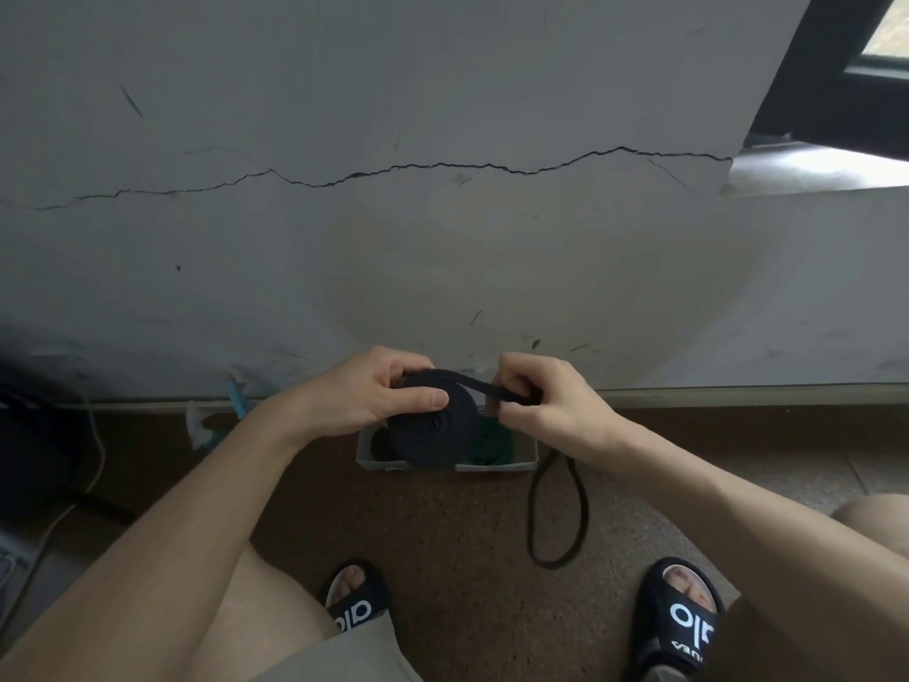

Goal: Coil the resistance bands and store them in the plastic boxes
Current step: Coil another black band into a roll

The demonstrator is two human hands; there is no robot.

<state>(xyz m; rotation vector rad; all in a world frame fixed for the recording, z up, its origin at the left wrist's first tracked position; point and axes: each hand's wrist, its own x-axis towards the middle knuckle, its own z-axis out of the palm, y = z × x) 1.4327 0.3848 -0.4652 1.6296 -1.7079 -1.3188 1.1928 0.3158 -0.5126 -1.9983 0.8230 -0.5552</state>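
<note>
My left hand point(366, 393) grips a thick coil of black resistance band point(435, 433), thumb across its face and fingers curled over its top. A flat strip of the same band runs from the coil's top to my right hand point(546, 401), which pinches it. Below my right hand the uncoiled tail point(558, 514) hangs in a long loop down to the floor. Behind the coil stands a clear plastic box point(524, 462) on the floor by the wall, with a coiled green band point(492, 443) inside and a dark coil point(381, 445) at its left end.
A cracked white wall point(442, 238) rises just beyond the box. Brown speckled floor point(457, 534) lies between my feet in black slides point(681, 617). A dark object and a pale cable point(96, 450) lie at the left, a window ledge point(811, 172) at upper right.
</note>
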